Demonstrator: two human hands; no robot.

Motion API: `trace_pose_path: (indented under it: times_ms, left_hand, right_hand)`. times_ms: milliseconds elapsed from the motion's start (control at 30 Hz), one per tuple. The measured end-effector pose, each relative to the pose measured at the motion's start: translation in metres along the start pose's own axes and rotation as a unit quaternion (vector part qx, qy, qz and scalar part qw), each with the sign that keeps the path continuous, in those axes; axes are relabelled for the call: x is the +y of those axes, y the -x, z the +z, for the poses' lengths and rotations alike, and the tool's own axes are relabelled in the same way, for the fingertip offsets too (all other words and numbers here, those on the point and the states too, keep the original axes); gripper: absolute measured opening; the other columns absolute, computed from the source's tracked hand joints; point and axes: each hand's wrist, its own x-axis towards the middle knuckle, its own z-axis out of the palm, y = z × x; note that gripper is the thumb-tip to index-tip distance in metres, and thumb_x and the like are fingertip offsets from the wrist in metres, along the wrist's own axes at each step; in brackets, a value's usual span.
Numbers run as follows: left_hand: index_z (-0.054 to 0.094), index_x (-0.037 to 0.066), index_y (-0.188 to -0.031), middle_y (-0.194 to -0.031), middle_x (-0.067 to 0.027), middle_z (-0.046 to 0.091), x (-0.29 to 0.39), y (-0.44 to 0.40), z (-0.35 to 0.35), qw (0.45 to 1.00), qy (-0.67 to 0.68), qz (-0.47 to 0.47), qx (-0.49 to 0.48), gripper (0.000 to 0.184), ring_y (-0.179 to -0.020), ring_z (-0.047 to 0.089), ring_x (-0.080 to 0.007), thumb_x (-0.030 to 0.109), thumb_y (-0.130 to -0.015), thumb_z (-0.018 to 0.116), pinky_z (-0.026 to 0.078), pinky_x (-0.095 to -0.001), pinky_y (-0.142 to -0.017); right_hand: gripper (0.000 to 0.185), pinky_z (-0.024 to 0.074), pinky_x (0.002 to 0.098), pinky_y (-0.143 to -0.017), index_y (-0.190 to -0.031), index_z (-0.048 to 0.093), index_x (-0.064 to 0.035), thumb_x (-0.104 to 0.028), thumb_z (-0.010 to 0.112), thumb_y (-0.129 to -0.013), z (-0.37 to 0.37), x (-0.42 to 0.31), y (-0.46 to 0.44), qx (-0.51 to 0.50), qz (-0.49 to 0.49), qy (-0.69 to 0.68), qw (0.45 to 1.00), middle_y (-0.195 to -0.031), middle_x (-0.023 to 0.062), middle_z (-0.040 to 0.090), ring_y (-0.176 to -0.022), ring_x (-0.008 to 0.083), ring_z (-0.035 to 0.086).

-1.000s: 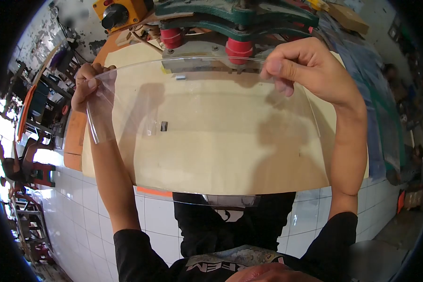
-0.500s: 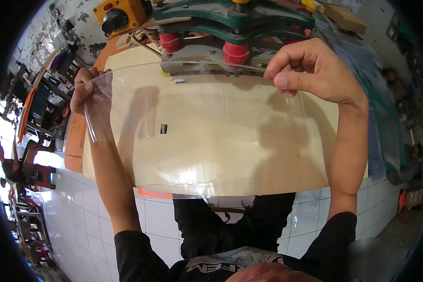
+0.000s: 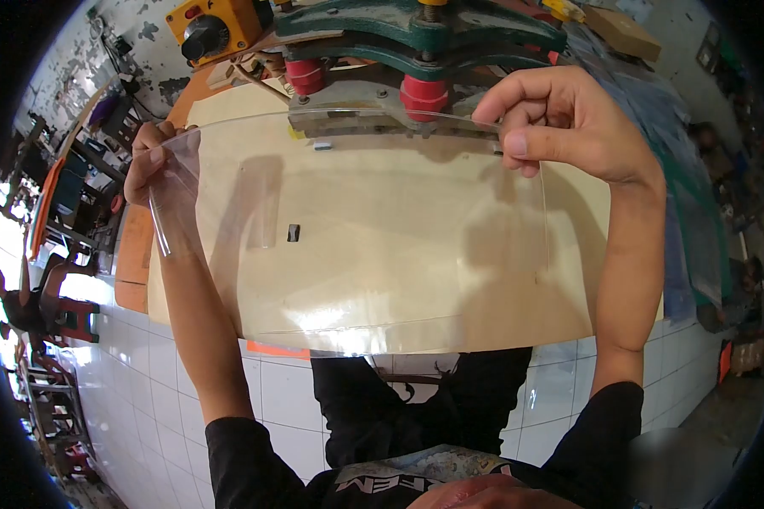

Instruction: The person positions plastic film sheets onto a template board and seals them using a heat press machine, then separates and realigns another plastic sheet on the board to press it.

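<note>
A large clear plastic sheet [image 3: 356,288] spans the space above a pale board [image 3: 399,204]. My left hand [image 3: 151,161] pinches its upper left corner. At the sheet's upper right corner is my right hand [image 3: 547,127], thumb and fingers curled together on the edge. The sheet's lower part reaches the board's near edge, where light glares on it. Seen through the sheet, a small dark block [image 3: 294,232] lies on the board, and a small light grey block [image 3: 323,147] lies farther back.
Behind the board stands a green press [image 3: 416,42] with red cylinders [image 3: 424,95]. A yellow control box [image 3: 215,30] with a black knob is at the back left. Blue and green sheets [image 3: 654,127] lie to the right. Red stools [image 3: 78,318] stand at far left.
The sheet's near edge has dropped against the board's front edge, and its glare has shifted. My right hand has turned slightly, its fingers more curled. My left hand has moved slightly left.
</note>
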Motion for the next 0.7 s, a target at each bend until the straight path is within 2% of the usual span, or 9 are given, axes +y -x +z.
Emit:
trace_pose_path:
  times_ms: [133,267,333,467,533,600,667,700]
  left_hand:
    - [0.033,0.009,-0.059,-0.058,-0.0029,0.032,-0.001,-0.001,-0.004,1.0,0.01,-0.005,-0.029,0.024,-0.055,0.034,-0.0176,0.015,-0.065,0.056,0.033,-0.0308,-0.056]
    - [0.037,0.007,-0.061,-0.06,-0.0037,0.036,0.001,0.0,0.0,1.0,-0.009,0.0,0.0,0.021,-0.055,0.037,-0.018,0.014,-0.067,0.056,0.033,-0.0298,-0.057]
    - [0.041,0.006,-0.063,-0.061,-0.0048,0.038,0.0,-0.002,-0.003,0.999,0.027,-0.003,-0.024,0.018,-0.056,0.04,-0.0178,0.012,-0.07,0.056,0.033,-0.0295,-0.057]
    - [0.042,0.006,-0.064,-0.061,-0.0048,0.039,0.0,-0.004,-0.011,0.997,0.047,-0.008,-0.069,0.017,-0.057,0.041,-0.0168,0.012,-0.073,0.055,0.034,-0.0297,-0.057]
    - [0.041,0.007,-0.068,-0.065,-0.0038,0.041,0.004,-0.004,-0.006,0.991,0.045,-0.063,-0.11,0.018,-0.061,0.041,-0.0163,0.013,-0.075,0.057,0.034,-0.0283,-0.06]
    - [0.046,0.006,-0.071,-0.064,-0.0031,0.043,0.002,-0.002,0.0,0.992,0.005,-0.051,-0.113,0.017,-0.059,0.042,-0.0152,0.013,-0.078,0.059,0.034,-0.0284,-0.058]
    - [0.056,0.003,-0.074,-0.065,-0.0032,0.051,0.004,-0.001,0.005,0.991,-0.084,-0.093,-0.037,0.014,-0.057,0.045,-0.0104,0.013,-0.082,0.063,0.031,-0.0265,-0.053]
    - [0.061,0.002,-0.079,-0.065,-0.0023,0.053,0.005,-0.001,0.007,0.988,-0.105,-0.095,-0.055,0.013,-0.056,0.045,-0.0073,0.013,-0.083,0.066,0.03,-0.0234,-0.051]
  right_hand:
    - [0.025,0.0507,0.021,-0.061,-0.109,0.062,0.0028,-0.011,0.066,-0.088,-0.001,0.001,0.0,-0.002,-0.003,-0.002,1.0,-0.078,0.0046,0.066,-0.068,0.0072,0.061]
    - [0.021,0.0476,0.0201,-0.058,-0.105,0.06,0.001,-0.012,0.066,-0.089,-0.002,0.007,0.0,-0.002,-0.034,-0.015,0.999,-0.074,0.002,0.063,-0.064,0.0058,0.058]
    - [0.019,0.0428,0.0189,-0.053,-0.102,0.058,-0.002,-0.016,0.065,-0.091,0.001,0.007,0.0,0.07,-0.024,-0.013,0.997,-0.069,-0.0015,0.058,-0.06,0.0036,0.054]
    - [0.016,0.0399,0.0183,-0.051,-0.099,0.06,-0.005,-0.019,0.064,-0.092,-0.002,0.004,0.001,0.131,-0.016,0.011,0.991,-0.067,-0.0043,0.054,-0.06,0.0019,0.05]
    - [0.015,0.0376,0.0178,-0.05,-0.096,0.062,-0.0077,-0.022,0.065,-0.092,0.002,-0.006,0.005,0.216,-0.018,0.089,0.972,-0.068,-0.0067,0.051,-0.061,0.0007,0.048]
    - [0.013,0.0367,0.0192,-0.051,-0.093,0.064,-0.0071,-0.019,0.066,-0.091,0.005,-0.011,0.009,0.238,-0.022,0.091,0.967,-0.072,-0.0067,0.053,-0.062,0.001,0.045]
    - [0.013,0.0382,0.0197,-0.057,-0.095,0.064,-0.0053,-0.016,0.067,-0.09,0.004,-0.009,0.014,0.26,-0.106,0.155,0.947,-0.076,-0.0055,0.056,-0.066,0.0027,0.047]
    - [0.011,0.0402,0.0205,-0.064,-0.094,0.067,-0.0039,-0.011,0.069,-0.087,0.002,-0.002,0.017,0.271,-0.131,0.173,0.938,-0.08,-0.003,0.058,-0.072,0.0047,0.05]
